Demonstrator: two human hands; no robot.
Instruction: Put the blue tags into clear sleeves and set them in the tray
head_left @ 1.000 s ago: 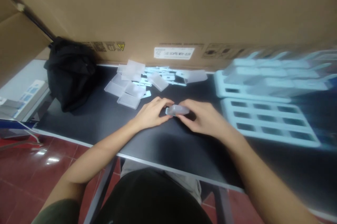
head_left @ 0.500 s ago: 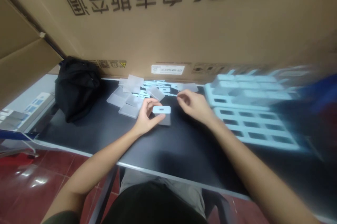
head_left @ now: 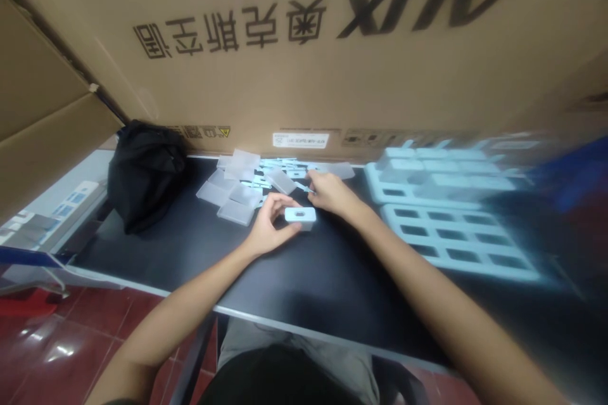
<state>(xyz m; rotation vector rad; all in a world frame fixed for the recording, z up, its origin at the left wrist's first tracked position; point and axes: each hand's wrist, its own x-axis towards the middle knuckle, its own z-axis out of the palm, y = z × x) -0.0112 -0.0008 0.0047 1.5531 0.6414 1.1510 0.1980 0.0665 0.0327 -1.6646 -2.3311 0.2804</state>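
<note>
My left hand is closed around a small popsicle mould, a greyish block with a pale blue top that has a dark slot in it. The slotted top faces up, and the thumb rests along the near side. Beyond it, my right hand pinches a thin pale blue stick at the near right of a pile. In that pile lie several more pale blue sticks, partly covered by translucent rectangular covers.
To the right, a pale blue tray carries several filled moulds with sticks. A slotted pale blue frame lies in front of it. A black cloth bag sits at the left. A large cardboard box walls off the back of the black table.
My right hand has moved left and a little nearer, to the sticks, and now pinches one. My left hand still holds the mould, whose top now shows slightly further right and lower.
</note>
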